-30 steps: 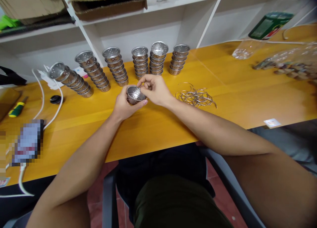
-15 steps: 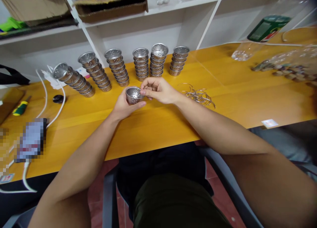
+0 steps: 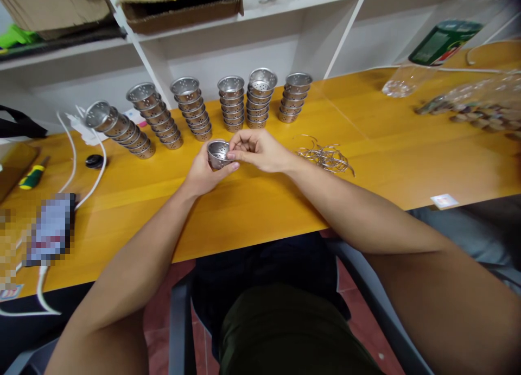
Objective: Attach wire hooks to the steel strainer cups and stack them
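Note:
My left hand grips a small perforated metal cup from the side and below, just above the orange table. At the cup's right rim my right hand is closed in a pinch; what it pinches is too small to make out. A loose pile of thin wire handles lies on the table just right of my right hand. Behind my hands stand several stacks of the same metal cups, some upright and some leaning to the left.
A green-handled screwdriver, white cables, a small black round object and a blurred-out flat item lie at the left. Clear plastic bags sit at the far right. White shelves with a cardboard box rise behind.
My right hand's fingertips have shifted slightly lower, from above the cup to its right rim. The cup stays in my left hand.

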`<state>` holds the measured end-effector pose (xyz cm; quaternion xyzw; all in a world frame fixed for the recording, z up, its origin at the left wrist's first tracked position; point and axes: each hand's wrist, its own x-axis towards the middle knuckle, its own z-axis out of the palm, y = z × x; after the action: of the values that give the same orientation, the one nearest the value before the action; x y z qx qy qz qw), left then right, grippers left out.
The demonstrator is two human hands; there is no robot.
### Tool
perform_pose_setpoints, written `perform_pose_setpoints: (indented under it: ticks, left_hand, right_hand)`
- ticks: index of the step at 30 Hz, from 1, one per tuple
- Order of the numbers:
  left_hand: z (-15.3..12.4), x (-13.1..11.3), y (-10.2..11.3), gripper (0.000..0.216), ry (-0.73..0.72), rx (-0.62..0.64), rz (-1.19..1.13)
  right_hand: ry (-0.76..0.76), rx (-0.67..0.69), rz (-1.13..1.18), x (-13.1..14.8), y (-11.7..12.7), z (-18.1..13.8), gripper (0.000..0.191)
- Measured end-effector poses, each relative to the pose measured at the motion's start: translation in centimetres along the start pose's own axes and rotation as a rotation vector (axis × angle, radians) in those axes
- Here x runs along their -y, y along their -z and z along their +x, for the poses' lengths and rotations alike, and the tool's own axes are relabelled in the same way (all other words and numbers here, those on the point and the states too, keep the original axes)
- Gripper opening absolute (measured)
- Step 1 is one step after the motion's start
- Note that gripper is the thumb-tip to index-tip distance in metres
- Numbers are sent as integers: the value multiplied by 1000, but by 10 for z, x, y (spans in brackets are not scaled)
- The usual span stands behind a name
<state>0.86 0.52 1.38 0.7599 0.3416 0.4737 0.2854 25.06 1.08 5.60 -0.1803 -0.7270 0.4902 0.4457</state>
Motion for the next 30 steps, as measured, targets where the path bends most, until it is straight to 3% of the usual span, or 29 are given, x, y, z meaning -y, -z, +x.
perform_pose_setpoints:
  ticks: [5, 9, 13, 19, 25, 30]
  left_hand:
    - [1, 3, -1, 93, -33, 0, -13]
    - [3, 12, -4, 97, -81, -43, -57]
    - [5, 22, -4, 101, -87, -73, -79]
    - [6, 28, -2, 106, -104, -91, -75]
    - [3, 25, -6, 102, -117, -66, -119]
    - [2, 19, -3, 98, -79, -35, -151]
  right_hand:
    - [18, -5, -38, -3, 2, -1, 75]
    - [105, -102, -202, -10, 5, -4, 74]
    - [207, -162, -422, -14, 7, -8, 53]
    - [288, -95, -610, -17, 7, -13, 45]
    - [262, -14, -601, -18, 3, -16, 53]
    - [279, -28, -588, -17, 9, -16, 53]
